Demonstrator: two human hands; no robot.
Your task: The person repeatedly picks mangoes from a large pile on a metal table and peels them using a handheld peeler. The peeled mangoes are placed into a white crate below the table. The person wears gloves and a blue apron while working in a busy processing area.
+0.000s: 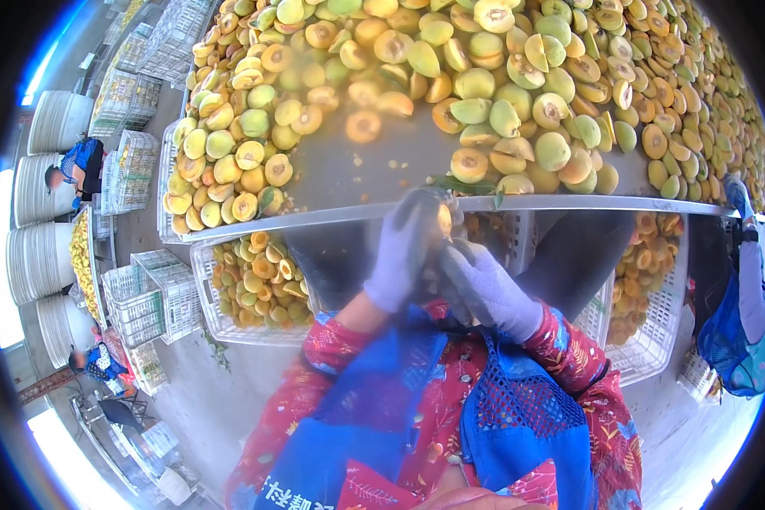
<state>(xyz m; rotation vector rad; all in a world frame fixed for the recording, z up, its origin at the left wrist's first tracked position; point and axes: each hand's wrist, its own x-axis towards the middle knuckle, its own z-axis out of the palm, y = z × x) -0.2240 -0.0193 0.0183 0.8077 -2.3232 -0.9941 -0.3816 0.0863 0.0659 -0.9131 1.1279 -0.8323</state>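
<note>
My left hand (400, 252), in a lilac knit glove with dark coated fingers, is closed around a piece of yellow stone fruit (444, 220) in front of my chest, just short of the metal table edge. Against it from the right comes my right hand (484, 280), in the same kind of glove, its fingers curled under the fruit. Blur and the fingers hide whether the right hand holds anything. Beyond both hands, halved and whole yellow-green stone fruits (513, 102) are heaped on the metal table (357, 169). A green leaf (462, 185) lies at the table's edge.
Below the table edge, a white plastic crate (210, 312) of fruit halves is at left, another crate (660, 344) at right. A co-worker's gloved hand (737, 196) reaches the table at far right. Stacked crates (146, 293) and two people are farther left.
</note>
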